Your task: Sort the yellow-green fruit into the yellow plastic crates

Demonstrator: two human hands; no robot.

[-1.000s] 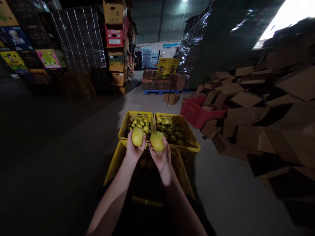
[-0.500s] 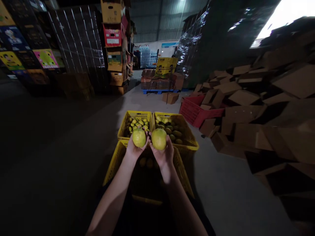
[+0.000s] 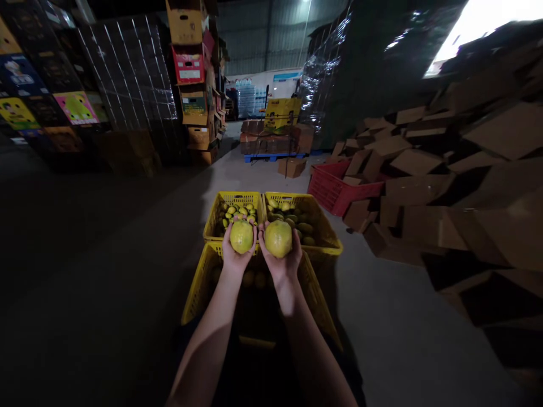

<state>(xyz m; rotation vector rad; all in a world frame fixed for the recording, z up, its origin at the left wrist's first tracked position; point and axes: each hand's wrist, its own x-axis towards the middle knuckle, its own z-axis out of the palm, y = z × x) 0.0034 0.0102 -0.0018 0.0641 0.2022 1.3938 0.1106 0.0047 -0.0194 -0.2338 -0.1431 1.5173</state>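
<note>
My left hand [image 3: 235, 262] cups yellow fruit [image 3: 241, 237], right hand [image 3: 285, 268] cups second fruit [image 3: 278, 238], both half curled. Fruits lifted above near crate [image 3: 194, 289], not yet set down; other fruits [image 3: 243, 210] lie in far crates [image 3: 327, 230].

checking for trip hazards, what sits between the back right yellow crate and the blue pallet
In the head view, a cardboard box sits on the floor between the back right yellow crate and the blue pallet.

My forearms [image 3: 216, 328] partly hide the near crate [image 3: 195, 286], its floor lost in shadow; beyond it, the yellow carton [image 3: 280, 112] bears illegible print.
</note>
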